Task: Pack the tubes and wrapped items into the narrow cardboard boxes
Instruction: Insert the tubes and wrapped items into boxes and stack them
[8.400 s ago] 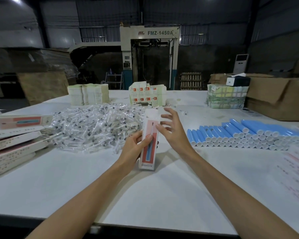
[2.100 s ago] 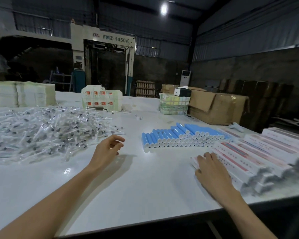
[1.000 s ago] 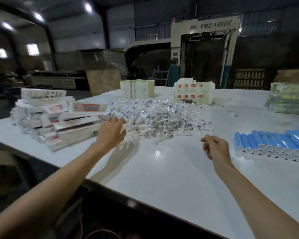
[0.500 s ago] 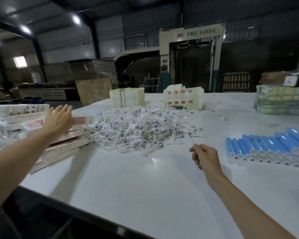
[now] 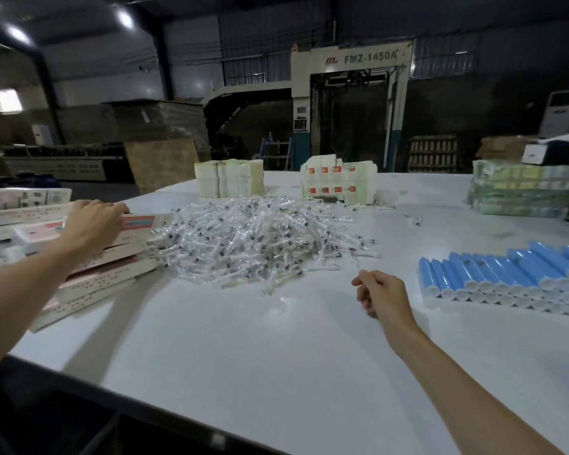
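Now at the carton stack: left hand on top, right hand idle

Far at the left edge of the frame lies a stack of narrow boxes [image 5: 105, 274], long and flat, piled unevenly on the white table [image 5: 243, 356]. The left hand [image 5: 92, 221] lies palm down on the top box [image 5: 142, 221], which has red and blue print. Its fingers bend over the far side, and from this angle I cannot tell whether they grip the box or only rest on it.

Just right of the stack, touching it, a wide heap of wrapped items [image 5: 260, 238] in clear plastic fills the middle of the frame. Behind the heap, toward the far edge of the table, stand a cream stack of flat cartons [image 5: 229, 178] and a white-and-red stack [image 5: 339, 183]. A grey machine [image 5: 352, 93] marked FMZ-1450A rises behind them.

Right of centre, the right hand [image 5: 385, 297] is low over the bare table with its fingers loosely curled, holding nothing. It is between the heap and the tubes and touches neither.

At the right edge, the blue tubes [image 5: 506, 274] lie in neat layered rows, white caps toward the camera. Above them, in the upper right, sits a greenish wrapped bundle [image 5: 523, 192].
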Demonstrator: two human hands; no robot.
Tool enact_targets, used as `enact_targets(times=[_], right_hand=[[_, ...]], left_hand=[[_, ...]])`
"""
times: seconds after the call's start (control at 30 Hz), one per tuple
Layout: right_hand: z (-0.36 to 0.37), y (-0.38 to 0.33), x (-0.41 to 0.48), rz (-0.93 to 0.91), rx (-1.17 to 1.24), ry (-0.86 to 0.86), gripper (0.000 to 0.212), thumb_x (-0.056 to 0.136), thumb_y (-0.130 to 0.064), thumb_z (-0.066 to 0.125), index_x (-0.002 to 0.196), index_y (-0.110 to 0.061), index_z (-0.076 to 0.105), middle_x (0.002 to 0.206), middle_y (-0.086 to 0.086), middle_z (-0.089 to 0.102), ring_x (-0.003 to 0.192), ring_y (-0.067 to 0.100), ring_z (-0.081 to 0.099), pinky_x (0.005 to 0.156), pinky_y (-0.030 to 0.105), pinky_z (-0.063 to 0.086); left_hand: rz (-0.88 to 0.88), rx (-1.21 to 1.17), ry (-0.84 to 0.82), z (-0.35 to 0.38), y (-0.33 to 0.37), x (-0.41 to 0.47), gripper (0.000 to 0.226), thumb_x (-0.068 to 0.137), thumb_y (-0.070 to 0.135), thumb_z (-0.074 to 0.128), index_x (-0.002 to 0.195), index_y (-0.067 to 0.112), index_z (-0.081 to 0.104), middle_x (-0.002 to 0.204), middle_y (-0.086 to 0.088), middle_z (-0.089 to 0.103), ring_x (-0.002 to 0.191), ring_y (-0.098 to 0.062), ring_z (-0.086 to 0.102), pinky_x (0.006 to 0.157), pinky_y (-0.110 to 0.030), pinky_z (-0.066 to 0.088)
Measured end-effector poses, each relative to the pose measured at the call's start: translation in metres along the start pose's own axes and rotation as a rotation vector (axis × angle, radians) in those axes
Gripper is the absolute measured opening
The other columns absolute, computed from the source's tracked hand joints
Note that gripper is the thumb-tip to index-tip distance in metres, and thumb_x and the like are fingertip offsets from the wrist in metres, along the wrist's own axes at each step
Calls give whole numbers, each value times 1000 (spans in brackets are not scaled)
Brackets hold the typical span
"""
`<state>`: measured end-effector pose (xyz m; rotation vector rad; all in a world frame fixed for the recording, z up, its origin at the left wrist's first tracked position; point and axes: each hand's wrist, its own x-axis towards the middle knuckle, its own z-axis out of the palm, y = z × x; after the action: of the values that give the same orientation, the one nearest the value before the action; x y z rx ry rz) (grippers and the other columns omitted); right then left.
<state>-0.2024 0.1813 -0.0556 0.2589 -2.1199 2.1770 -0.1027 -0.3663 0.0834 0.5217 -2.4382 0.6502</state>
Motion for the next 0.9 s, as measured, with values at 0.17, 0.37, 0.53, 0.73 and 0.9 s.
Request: enact_targets(times=[0.17,0.37,0.53,0.73,0.9], right_hand=[[1,-2,-2,10,-5,-1,31,104,-27,61,81,-11,74,63,3,63,51,15,48,47,25,36],[3,-8,-9,-23,-37,-51,28,104,-26,60,82,-16,74,66,3,64,56,19,48,47,24,35],[10,-36,-21,-108,135,-217,20,104,-42,62,113,-29,73,100,1,77,82,13,67,63,23,50],[8,-44,-24,-1,498,-308,54,101,-44,58,134,-2,63,117,16,70,106,25,66,92,41,52],[-6,-46,-18,24,364,-175,45,95,-51,66,108,-10,74,90,7,75,81,20,70,65,28,53]], left_hand=[[-93,-612,22,-32,38,-3,37,106,20,66,141,13,57,122,-18,73,85,-34,68,69,-45,53],[-362,-1888,-493,-90,151,-46,32,112,16,49,141,10,60,111,-13,76,73,-17,74,55,-28,59],[-289,-2440,-1199,-116,254,-100,52,103,25,42,150,4,49,101,-18,66,66,-21,59,56,-31,55],[-210,-2475,-1627,-134,335,-129,47,102,29,45,137,-1,58,100,-15,61,67,-20,55,59,-32,54],[59,-2227,-1423,-137,352,-111,74,107,64,45,148,4,60,140,-25,67,121,-44,68,112,-56,53]])
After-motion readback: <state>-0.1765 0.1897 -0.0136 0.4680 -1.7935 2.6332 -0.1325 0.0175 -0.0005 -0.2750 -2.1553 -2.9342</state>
